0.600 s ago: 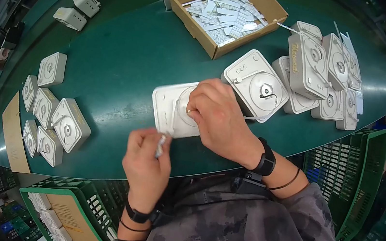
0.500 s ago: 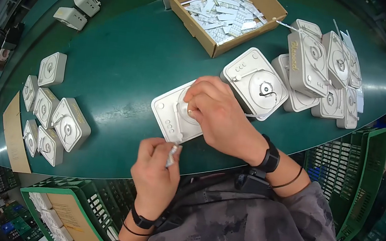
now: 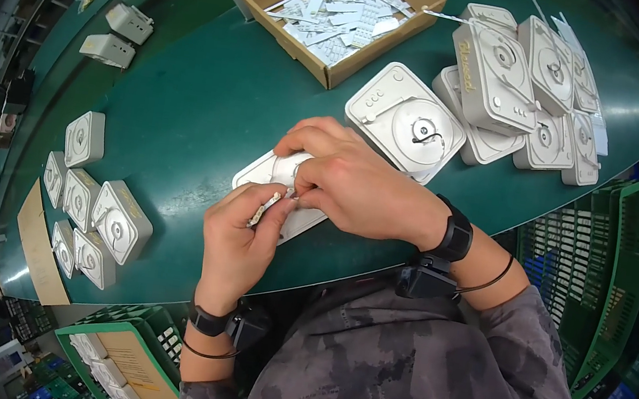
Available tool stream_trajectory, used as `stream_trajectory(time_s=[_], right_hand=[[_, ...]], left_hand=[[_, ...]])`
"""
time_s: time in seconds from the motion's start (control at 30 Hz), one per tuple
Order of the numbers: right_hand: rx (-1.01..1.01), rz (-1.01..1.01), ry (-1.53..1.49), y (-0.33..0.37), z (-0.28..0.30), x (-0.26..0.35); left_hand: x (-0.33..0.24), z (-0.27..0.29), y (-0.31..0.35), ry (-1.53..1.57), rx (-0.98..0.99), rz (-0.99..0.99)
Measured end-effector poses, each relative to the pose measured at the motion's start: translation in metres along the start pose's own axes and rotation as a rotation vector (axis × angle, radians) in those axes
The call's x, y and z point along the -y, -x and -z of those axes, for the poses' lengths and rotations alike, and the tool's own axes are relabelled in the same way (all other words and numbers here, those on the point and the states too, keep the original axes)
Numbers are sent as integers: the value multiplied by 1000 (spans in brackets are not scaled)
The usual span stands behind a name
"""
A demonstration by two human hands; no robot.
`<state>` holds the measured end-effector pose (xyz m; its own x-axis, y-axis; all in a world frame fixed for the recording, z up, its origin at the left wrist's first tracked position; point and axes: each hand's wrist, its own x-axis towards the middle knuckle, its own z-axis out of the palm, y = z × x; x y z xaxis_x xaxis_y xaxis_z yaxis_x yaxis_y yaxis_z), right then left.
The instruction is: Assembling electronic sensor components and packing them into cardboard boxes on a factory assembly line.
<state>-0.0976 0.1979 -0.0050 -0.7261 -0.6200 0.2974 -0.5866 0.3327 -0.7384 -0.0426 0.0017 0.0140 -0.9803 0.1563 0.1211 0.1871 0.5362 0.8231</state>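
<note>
A white record-player-shaped casing [image 3: 252, 174] lies on the green table, largely covered by my hands. My left hand [image 3: 241, 233] is closed, pinching a small pale strip [image 3: 263, 209] that sticks up between thumb and fingers. My right hand [image 3: 358, 180] reaches over the casing with its fingers pinched together near the round platter. Its fingertips almost meet those of the left hand; whatever they grip is hidden. Just beyond the right hand sits another white casing [image 3: 386, 95], its platter showing a dark wire at the centre.
An open cardboard box [image 3: 328, 77] of loose white strips stands at the far side. More white casings are stacked at right [image 3: 481, 108] and grouped at left [image 3: 121, 222], beside a flat cardboard sheet [image 3: 39, 243]. Green crates flank me at right [image 3: 617, 279] and lower left [image 3: 67, 340].
My left hand has moved up and inward over the casing with its strip, toward my right hand's fingertips. The right hand stays at the casing. The whole view has shifted slightly.
</note>
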Motion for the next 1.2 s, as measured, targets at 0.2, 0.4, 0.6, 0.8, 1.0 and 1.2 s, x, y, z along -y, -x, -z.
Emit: stream_trajectory(time_s=[0.2,0.4,0.6,0.8,1.0,1.2], right_hand=[[-6,16,-11,1,1,-3],[-70,-8,-11,4,-5,0],[-251,58,2,12,-19,-4],[-258,34,-44,13,-14,-4],[-211,42,2,11,-12,-2],[-170,37,21,11,-10,-1]], left_hand=[[7,-2,-1,-59,35,-66],[8,-8,0,-236,-13,-130],[2,-9,-4,-193,-38,-88],[1,2,-1,-252,-25,-140],[5,-2,-3,-255,10,-162],[0,-2,-5,-293,51,-160]])
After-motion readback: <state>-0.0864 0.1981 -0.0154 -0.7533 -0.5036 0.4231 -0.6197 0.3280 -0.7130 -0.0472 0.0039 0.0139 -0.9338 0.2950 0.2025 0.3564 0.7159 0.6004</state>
